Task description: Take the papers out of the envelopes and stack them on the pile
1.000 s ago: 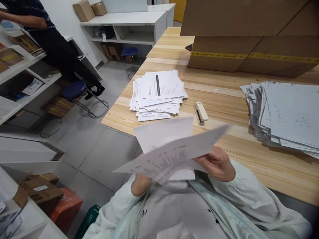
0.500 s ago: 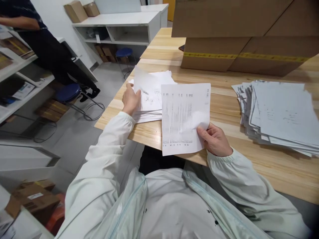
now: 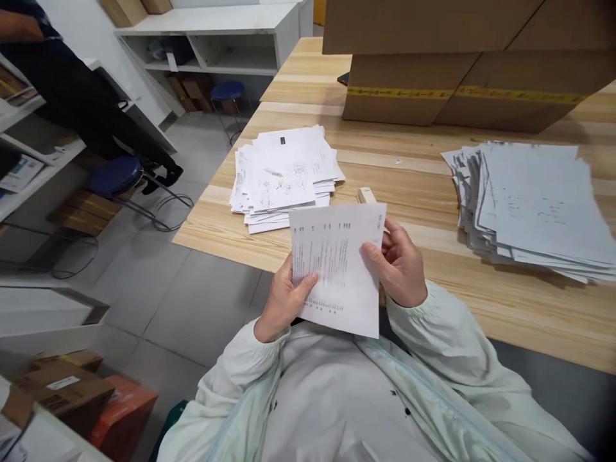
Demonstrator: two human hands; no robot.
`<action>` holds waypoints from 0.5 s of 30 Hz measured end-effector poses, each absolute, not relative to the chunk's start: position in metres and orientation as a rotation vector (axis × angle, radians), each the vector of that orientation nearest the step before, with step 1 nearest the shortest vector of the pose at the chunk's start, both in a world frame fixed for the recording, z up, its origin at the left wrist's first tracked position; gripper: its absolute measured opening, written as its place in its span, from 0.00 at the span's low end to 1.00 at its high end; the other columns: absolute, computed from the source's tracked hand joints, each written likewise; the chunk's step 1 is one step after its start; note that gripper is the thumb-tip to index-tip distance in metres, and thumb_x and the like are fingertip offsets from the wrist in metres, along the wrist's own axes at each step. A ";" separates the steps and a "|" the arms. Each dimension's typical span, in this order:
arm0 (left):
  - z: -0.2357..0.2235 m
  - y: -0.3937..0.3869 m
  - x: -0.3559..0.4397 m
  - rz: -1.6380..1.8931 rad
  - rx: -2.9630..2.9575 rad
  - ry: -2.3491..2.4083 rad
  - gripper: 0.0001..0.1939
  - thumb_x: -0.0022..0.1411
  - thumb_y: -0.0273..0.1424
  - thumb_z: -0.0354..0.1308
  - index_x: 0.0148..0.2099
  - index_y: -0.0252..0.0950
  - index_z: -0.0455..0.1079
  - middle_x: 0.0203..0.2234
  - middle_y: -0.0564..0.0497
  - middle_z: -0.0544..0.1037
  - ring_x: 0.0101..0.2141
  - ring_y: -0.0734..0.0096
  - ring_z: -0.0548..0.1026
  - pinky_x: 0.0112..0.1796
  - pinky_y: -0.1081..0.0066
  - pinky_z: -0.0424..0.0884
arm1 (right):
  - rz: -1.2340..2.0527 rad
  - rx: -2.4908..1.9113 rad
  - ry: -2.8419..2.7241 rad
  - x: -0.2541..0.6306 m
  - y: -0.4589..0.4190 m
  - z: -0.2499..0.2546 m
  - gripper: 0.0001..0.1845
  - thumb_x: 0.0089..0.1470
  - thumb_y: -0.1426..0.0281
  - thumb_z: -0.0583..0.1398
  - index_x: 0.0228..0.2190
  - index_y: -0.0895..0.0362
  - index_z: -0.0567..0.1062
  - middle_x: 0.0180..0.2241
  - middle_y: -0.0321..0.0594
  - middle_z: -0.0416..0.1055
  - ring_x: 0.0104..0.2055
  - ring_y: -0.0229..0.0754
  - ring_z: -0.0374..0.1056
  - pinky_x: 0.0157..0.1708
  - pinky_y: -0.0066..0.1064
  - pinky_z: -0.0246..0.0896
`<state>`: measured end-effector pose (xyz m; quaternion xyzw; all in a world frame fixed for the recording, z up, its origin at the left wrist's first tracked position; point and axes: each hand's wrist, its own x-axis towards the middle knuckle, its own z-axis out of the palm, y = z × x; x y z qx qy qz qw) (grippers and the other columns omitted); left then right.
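Note:
A printed sheet of paper (image 3: 332, 263) is held up between my two hands, close to my body at the table's near edge. My left hand (image 3: 283, 295) grips its lower left side, thumb in front and fingers behind. On the upper right side my right hand (image 3: 398, 262) pinches it, thumb on the print. Just beyond the sheet lies a small cream-coloured block (image 3: 366, 195), partly covered by the paper. A pile of papers (image 3: 289, 173) with a line drawing on top is on the left of the table; a taller paper stack (image 3: 539, 205) is on the right.
Large cardboard boxes (image 3: 399, 90) with yellow tape stand at the back of the wooden table (image 3: 221, 218). A person in dark clothes (image 3: 86, 90) stands at the left by shelves. Blue stools (image 3: 115, 176), cartons (image 3: 62, 385) and an orange box (image 3: 125, 410) are on the floor side.
My left hand has left the paper pile and taken the sheet's left side. The sheet has come down and left, nearer my body. The small cream block now shows.

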<state>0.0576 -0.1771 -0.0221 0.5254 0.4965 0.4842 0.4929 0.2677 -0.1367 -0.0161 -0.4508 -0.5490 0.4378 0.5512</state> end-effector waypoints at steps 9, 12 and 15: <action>-0.029 -0.181 0.058 1.161 1.270 1.181 0.27 0.61 0.36 0.64 0.62 0.39 0.66 0.56 0.43 0.76 0.55 0.56 0.75 0.55 0.58 0.72 | 0.335 -1.332 -1.616 0.258 -0.150 -0.024 0.35 0.65 0.64 0.55 0.69 0.53 0.54 0.64 0.49 0.64 0.54 0.49 0.74 0.51 0.41 0.73; -0.029 -0.181 0.060 1.161 1.259 1.168 0.27 0.61 0.36 0.64 0.61 0.38 0.66 0.55 0.43 0.76 0.55 0.56 0.75 0.55 0.57 0.72 | 0.204 -1.369 -1.701 0.257 -0.152 -0.026 0.37 0.66 0.65 0.53 0.71 0.54 0.47 0.67 0.49 0.59 0.60 0.51 0.69 0.54 0.44 0.72; -0.029 -0.180 0.060 1.167 1.236 1.163 0.27 0.61 0.37 0.65 0.61 0.38 0.66 0.55 0.42 0.76 0.55 0.55 0.75 0.55 0.56 0.72 | 0.149 -1.400 -1.769 0.257 -0.152 -0.029 0.40 0.66 0.65 0.52 0.72 0.53 0.39 0.69 0.48 0.53 0.65 0.52 0.63 0.55 0.45 0.71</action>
